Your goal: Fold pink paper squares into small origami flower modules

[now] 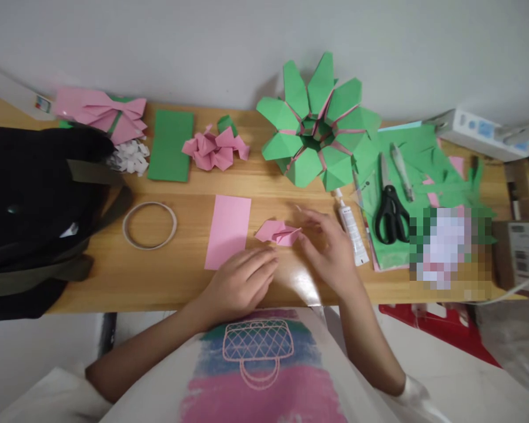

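A small folded pink paper piece (278, 232) lies on the wooden table between my hands. My right hand (328, 247) is at its right end, thumb and index finger apart, with the thumb tip close to the paper's edge; whether it touches cannot be told. Just below and left of the piece, my left hand (247, 279) rests with its fingers together, partly curled, and no object shows in them. A flat pink sheet (228, 229) lies beyond my left hand. To the right of my right hand is a white glue tube (353, 232).
A green and pink paper bowl (317, 126) stands at the back. Black scissors (392, 217) lie on green sheets at right. Leftward are a tape roll (150, 225), a green paper stack (171, 145), pink folded pieces (214, 148) and a black bag (39, 217).
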Tool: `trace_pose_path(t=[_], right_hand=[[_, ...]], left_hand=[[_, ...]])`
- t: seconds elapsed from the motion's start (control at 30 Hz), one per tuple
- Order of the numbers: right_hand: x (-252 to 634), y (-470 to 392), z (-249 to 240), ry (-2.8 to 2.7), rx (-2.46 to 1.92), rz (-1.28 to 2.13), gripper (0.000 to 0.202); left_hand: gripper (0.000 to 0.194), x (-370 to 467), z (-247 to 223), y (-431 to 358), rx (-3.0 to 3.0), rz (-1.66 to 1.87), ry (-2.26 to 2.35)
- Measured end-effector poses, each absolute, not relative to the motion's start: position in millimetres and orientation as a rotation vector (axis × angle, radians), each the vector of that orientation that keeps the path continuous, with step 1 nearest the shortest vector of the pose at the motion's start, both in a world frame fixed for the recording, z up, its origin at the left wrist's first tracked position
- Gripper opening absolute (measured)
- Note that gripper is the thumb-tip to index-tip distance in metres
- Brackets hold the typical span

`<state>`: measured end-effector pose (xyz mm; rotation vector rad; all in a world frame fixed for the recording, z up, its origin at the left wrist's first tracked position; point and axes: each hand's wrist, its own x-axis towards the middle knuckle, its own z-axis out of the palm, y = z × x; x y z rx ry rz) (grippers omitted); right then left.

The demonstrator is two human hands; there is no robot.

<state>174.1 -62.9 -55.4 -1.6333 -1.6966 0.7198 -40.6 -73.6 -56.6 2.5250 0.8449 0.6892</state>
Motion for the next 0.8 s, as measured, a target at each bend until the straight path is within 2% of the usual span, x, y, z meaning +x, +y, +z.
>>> trace_pose_path(t=[0.23,0.5,0.8], right_hand=[[169.4,-61.7,-65.1,-1.709,-1.625,0.837,0.043],[166.4,-59.7,-69.1,-1.787,-1.601,0.725,0.05],[164.6,-59.1,-68.9,-1.895,-1.586,0.61,0.055]], left_hand=[[0.033,-37.0,-67.1,-83.6,2.653,0.556,0.942],[0.048,-36.4,-69.1,-69.4,2.58,0.401,1.036],[0.053,-35.5,-70.1,-39.3,2.614,0.208,0.86]])
